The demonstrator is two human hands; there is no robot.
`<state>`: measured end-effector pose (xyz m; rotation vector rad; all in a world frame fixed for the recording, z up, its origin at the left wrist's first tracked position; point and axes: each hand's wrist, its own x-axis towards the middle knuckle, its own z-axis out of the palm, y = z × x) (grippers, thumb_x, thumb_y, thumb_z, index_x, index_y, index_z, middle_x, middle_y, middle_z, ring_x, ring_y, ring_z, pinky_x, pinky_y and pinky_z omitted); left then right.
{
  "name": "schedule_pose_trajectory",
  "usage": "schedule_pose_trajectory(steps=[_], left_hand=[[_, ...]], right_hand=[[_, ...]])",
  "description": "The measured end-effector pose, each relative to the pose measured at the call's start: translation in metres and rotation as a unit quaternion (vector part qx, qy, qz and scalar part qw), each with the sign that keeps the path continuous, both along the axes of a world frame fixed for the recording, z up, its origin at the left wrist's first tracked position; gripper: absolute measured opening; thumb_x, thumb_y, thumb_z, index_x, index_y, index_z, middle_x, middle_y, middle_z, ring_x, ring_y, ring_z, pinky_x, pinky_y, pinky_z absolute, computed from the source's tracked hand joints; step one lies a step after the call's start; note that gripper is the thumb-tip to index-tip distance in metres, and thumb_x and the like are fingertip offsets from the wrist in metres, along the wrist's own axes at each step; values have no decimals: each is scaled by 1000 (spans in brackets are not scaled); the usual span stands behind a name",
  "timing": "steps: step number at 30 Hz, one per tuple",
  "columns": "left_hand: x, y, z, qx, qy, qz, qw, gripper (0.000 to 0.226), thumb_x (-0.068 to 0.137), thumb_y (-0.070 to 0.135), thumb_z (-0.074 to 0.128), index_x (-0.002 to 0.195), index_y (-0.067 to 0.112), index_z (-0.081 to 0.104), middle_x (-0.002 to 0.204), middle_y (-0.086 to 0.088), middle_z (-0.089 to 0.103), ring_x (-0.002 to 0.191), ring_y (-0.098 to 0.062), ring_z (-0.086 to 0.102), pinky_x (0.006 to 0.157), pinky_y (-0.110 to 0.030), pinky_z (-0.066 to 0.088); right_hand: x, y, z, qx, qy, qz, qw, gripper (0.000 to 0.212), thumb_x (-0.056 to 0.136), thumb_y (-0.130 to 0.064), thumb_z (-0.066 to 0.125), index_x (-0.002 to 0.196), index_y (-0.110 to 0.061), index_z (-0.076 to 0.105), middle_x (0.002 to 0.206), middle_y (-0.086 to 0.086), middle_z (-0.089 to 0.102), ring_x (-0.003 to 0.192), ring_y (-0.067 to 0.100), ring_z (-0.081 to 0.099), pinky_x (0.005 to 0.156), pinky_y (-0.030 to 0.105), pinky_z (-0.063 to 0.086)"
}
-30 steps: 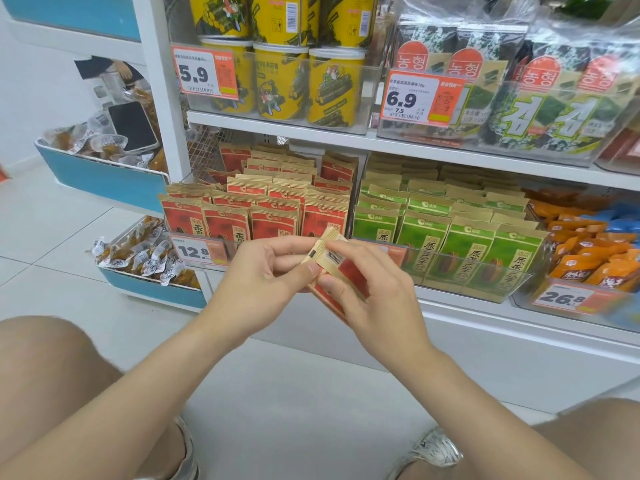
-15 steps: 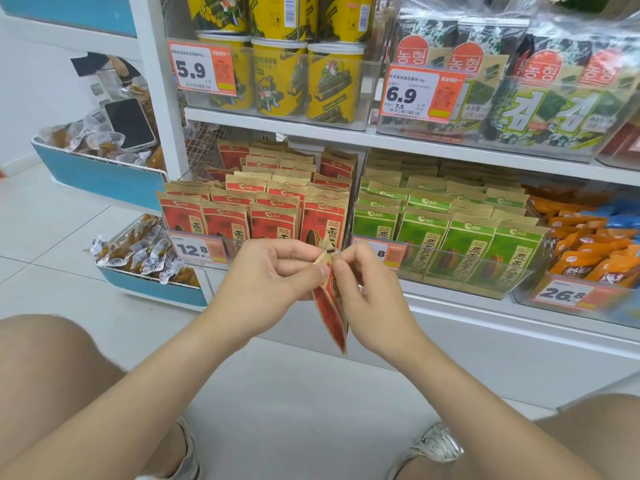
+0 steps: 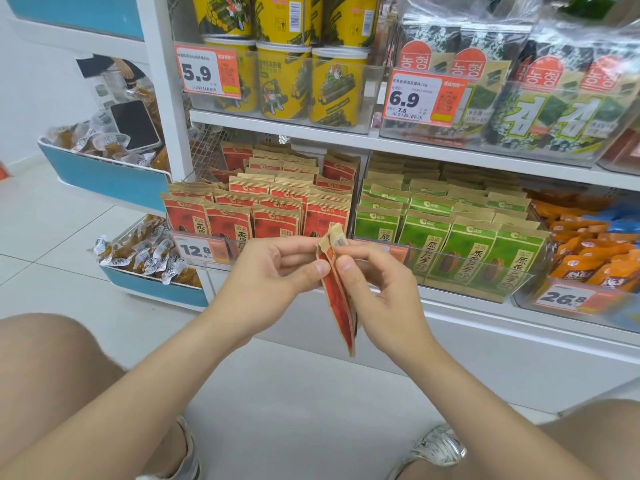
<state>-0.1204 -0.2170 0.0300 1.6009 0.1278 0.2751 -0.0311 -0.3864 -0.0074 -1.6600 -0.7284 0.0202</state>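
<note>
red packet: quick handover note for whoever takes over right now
Left hand: pinches the top edge of the red packet.
Right hand: pinches the same edge from the other side.
The packet hangs edge-on in front of the shelf, apart from the red row.
Done: one packet in hand.
Left: probably stand it upright in the red row, beside the green packets.

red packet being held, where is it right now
In the head view the red packet hangs edge-on at centre, pinched near its top between the left hand and right hand, in front of the lower shelf.
</note>
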Motion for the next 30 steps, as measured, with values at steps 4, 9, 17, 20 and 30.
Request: schedule_pose_trajectory(steps=[4,9,17,20,30], left_hand=[[0,4,0,-10,13,52,999,14,92,2,79,104,9,81,96,-13,83,93,-26,82,83,-34,67],[4,3,-1,-64,51,54,995,30,77,12,87,103,-1,79,95,-28,79,84,-32,81,74,-32,67],[11,-3,-8,-121,66,82,987,19,83,3,86,100,1,77,88,-21,80,79,-25,80,70,-29,66],[12,-1,-6,-130,63,92,985,13,89,2,82,100,1,76,88,-20,79,80,-25,79,73,-32,66],[10,28,6,19,-1,94,995,47,91,4,78,130,29,70,101,-21,63,94,-32,75,82,-45,67]], right_hand=[[-4,2,-4,-16,-17,28,999,24,101,-42,73,118,-25,71,111,-8,78,107,19,76,95,46,60],[-12,7,0,18,78,64,995,20,113,-26,53,105,-10,61,85,0,70,80,14,67,74,29,53],[-11,16,0,77,265,55,959,26,113,-24,52,89,-18,60,82,4,68,77,18,62,76,38,50],[-8,14,0,48,239,79,967,18,109,-37,60,106,-22,68,98,4,76,91,19,72,85,37,56],[-8,8,9,-43,260,129,956,20,110,-36,58,124,-23,64,119,9,77,95,39,79,78,41,53]])
